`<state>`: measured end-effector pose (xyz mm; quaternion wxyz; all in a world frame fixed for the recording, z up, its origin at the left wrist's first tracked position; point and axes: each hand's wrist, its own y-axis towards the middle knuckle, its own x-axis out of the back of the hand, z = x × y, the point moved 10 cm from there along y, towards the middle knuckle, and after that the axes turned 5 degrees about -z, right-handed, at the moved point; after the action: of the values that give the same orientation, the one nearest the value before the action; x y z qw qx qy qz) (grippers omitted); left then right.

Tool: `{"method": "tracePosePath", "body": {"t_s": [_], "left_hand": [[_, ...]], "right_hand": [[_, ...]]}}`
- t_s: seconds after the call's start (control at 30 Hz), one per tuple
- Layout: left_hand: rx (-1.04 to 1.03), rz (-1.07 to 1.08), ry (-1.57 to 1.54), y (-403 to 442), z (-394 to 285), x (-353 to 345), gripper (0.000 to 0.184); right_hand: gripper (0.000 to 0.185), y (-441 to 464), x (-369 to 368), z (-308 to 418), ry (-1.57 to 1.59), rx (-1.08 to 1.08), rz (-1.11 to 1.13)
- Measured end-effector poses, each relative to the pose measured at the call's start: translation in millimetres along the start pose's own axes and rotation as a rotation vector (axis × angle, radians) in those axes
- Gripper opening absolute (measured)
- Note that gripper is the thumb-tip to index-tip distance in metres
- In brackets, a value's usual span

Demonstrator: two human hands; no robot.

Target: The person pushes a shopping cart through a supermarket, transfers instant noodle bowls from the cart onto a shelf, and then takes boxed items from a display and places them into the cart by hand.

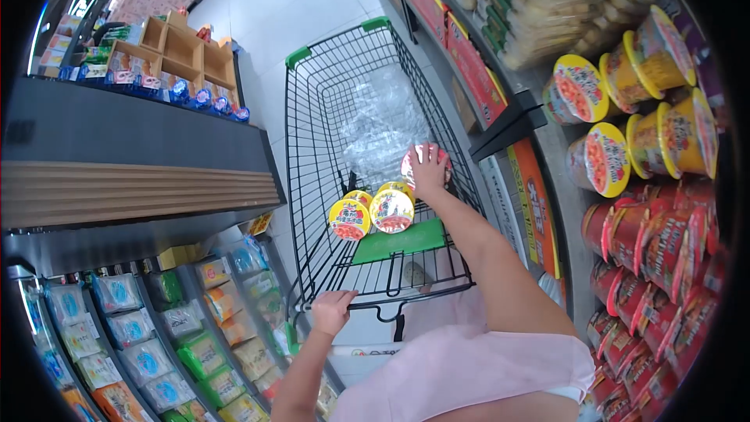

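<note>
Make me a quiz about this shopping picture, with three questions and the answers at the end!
1. Which hand is on the round, reddish item in the cart?
2. True or false: in the cart, the clear plastic lies farther forward than the yellow-rimmed cups.
3. Choose one: the cart's far corner pieces are a) blue, b) green, c) orange.

Key:
1. The right hand.
2. True.
3. b) green.

Supermarket aisle: shopping cart (316,133), with stacked yellow-lidded tubs (607,160) and red tubs (644,242) shelved right of it, rows of packets (201,355) lower left of it, wooden display box (182,47) upper left, tiled floor (269,4) beyond it.
</note>
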<state>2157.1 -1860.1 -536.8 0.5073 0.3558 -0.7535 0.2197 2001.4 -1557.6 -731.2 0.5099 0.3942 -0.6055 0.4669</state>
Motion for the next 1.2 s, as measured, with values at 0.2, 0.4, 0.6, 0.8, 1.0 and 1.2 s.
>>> {"method": "tracePosePath", "body": {"t_s": [0.2,0.4,0.6,0.8,1.0,1.2], "left_hand": [[0.022,-0.027,-0.014,15.3,2.1,6.5,0.021],[0.266,0.222,-0.586,29.5,23.8,1.5,0.093],[0.396,0.166,-1.717,95.5,-105.5,60.2,0.088],[0.468,0.306,-1.677,123.7,-170.4,41.2,0.064],[0.129,0.573,-1.794,200.2,-300.1,135.4,0.047],[-0.01,0.716,-1.432,264.3,-448.6,182.0,0.058]], "right_hand": [[0.13,-12.8,182.3,4.8,0.307,0.06,-0.025],[0.127,-116.8,344.4,4.3,0.567,0.404,-0.291],[0.119,-233.4,404.5,8.6,0.385,0.428,-0.364],[0.121,-294.6,418.1,-37.1,0.442,0.226,-0.53],[0.093,-402.4,416.5,-151.6,0.662,-0.261,-1.021],[0.083,-450.3,340.4,-177.2,0.78,-0.532,-0.855]]}}
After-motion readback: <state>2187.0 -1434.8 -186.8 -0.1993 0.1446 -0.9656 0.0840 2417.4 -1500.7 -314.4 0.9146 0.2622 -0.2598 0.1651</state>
